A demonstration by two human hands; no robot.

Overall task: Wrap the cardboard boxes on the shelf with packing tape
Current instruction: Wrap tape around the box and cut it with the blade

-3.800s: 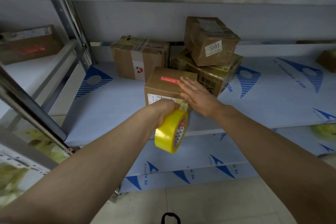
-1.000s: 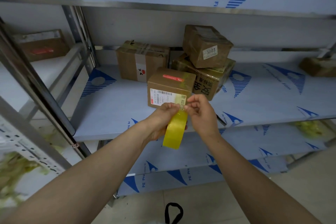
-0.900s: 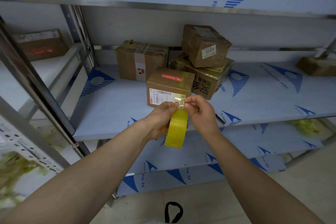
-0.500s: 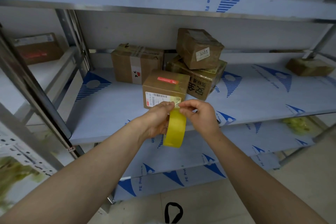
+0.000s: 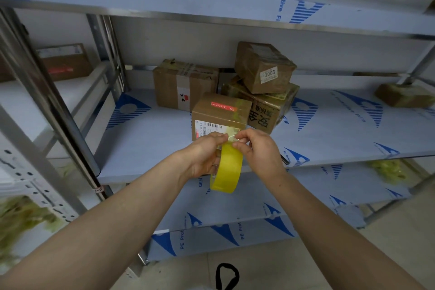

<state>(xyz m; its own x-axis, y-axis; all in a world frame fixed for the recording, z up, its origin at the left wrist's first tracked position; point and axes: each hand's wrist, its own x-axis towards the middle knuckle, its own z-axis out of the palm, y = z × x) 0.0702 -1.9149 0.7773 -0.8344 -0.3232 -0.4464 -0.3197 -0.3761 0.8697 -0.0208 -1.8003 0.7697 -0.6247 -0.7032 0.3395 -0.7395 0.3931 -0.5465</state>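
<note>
your left hand [image 5: 203,159] grips the yellow tape roll [image 5: 227,172] mid-frame; your right hand [image 5: 257,148], off the brown cardboard box [image 5: 221,113], now pinches the strip to tear

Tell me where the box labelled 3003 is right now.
Head view, right of centre: the 3003 box sits tilted atop the printed box at the back of the shelf, right of the white-striped box.

Yellow tape roll [image 5: 226,172] just before a small cardboard box [image 5: 221,113].
Roll stands on edge; box sits upright near the shelf [image 5: 146,148] front.
</note>
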